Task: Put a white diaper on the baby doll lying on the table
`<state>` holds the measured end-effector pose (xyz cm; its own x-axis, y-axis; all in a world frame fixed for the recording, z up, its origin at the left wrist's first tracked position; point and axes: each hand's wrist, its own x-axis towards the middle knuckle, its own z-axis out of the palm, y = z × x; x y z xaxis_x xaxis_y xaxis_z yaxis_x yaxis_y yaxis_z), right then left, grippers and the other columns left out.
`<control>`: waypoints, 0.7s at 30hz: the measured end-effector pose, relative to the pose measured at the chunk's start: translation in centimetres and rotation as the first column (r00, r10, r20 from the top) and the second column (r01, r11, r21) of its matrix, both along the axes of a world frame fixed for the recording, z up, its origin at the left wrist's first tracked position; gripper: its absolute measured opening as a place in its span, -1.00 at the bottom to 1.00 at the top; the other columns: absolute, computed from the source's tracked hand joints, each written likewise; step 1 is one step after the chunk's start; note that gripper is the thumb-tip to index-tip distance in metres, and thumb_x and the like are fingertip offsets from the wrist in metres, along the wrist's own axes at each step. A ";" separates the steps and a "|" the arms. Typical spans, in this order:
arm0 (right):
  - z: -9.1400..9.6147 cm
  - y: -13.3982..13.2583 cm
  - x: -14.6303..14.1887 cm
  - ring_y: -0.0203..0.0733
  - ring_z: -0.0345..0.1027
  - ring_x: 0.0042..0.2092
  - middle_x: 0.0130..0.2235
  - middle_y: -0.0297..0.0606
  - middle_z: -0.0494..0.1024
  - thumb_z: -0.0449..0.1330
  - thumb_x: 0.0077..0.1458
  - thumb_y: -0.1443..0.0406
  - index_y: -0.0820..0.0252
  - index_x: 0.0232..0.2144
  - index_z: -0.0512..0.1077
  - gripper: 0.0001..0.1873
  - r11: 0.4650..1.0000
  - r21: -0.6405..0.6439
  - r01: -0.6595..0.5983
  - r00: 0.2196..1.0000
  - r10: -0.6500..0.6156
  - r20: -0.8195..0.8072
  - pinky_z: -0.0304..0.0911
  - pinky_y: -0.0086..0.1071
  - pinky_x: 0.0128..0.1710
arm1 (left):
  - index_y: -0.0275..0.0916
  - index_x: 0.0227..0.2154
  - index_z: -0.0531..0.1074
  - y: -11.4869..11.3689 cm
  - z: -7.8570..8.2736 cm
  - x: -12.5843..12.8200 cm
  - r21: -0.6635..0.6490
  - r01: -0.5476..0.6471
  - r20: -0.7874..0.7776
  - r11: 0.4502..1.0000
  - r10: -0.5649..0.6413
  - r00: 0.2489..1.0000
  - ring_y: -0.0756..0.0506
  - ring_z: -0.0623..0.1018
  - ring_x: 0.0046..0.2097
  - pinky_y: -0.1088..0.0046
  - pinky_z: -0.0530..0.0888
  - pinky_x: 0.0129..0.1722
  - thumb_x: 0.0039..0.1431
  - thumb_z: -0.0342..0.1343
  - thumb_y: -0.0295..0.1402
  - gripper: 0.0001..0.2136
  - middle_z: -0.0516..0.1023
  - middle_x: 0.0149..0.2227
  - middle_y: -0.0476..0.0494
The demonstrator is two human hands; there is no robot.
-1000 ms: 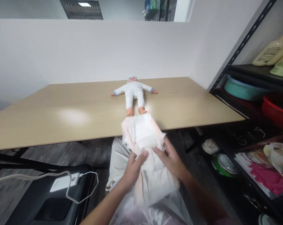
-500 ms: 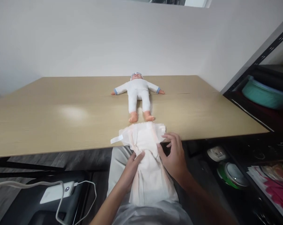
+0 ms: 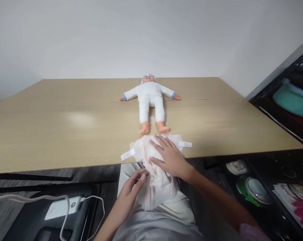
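Observation:
An unfolded white diaper (image 3: pixel 151 197) lies partly on the table's front edge and hangs down over my lap. Both of its side tabs are spread out on the tabletop. My right hand (image 3: pixel 168 155) rests flat on the diaper's upper part, fingers stretched out. At the diaper's left side is my left hand (image 3: pixel 133 185), thumb and fingers curled near its edge; whether they pinch it is hard to see. Just beyond the diaper, a baby doll (image 3: pixel 151 100) in white clothes and a cap lies on its back, arms spread, feet towards me.
The wooden table (image 3: pixel 78 140) reaches back to a white wall. Below left, a white power bank (image 3: pixel 63 207) with a cable lies on a black seat. At right stands a black shelf with a teal basin (image 3: pixel 294 100) and a green-rimmed container (image 3: pixel 253 190).
My right hand has moved from the diaper's right edge to lie flat on its top. The right tab is now spread outward. My left hand has slid left and down.

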<state>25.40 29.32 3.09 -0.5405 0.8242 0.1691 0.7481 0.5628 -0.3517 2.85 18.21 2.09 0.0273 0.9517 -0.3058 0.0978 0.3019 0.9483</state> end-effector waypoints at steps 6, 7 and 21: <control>0.5 -0.4 -0.3 0.12 -0.05 0.63 0.63 -0.12 0.07 0.14 0.51 -0.10 0.04 0.58 0.19 -0.23 1.000 0.009 0.024 1.000 -0.024 -0.004 -0.02 0.16 0.62 | -0.11 -0.17 0.70 4.8 2.1 -1.7 0.481 0.124 -0.412 0.868 0.098 0.906 -0.24 0.63 -0.05 0.30 0.51 0.04 0.49 0.17 -0.12 -0.74 0.72 -0.12 -0.20; 0.5 -0.4 -0.3 0.12 -0.04 0.63 0.63 -0.11 0.07 0.14 0.50 -0.10 0.05 0.58 0.20 -0.23 1.000 0.007 0.023 1.000 -0.023 -0.008 -0.01 0.16 0.62 | -0.11 -0.05 0.68 6.5 2.4 -1.8 0.557 0.159 -0.456 0.815 0.140 0.879 -0.25 0.62 0.01 0.28 0.51 0.10 0.50 0.15 -0.16 -0.76 0.72 -0.05 -0.20; -0.3 -0.3 -0.4 0.15 -0.04 0.63 0.63 -0.13 0.06 0.15 0.50 -0.08 0.00 0.59 0.17 -0.22 1.000 0.015 0.017 0.999 -0.017 -0.052 -0.02 0.20 0.62 | 0.02 0.57 0.17 27.3 5.7 -0.9 0.236 0.945 -0.970 0.226 0.002 0.242 -0.44 -0.01 0.66 -0.07 0.04 0.59 0.04 0.23 -0.74 0.03 -0.10 0.68 -0.19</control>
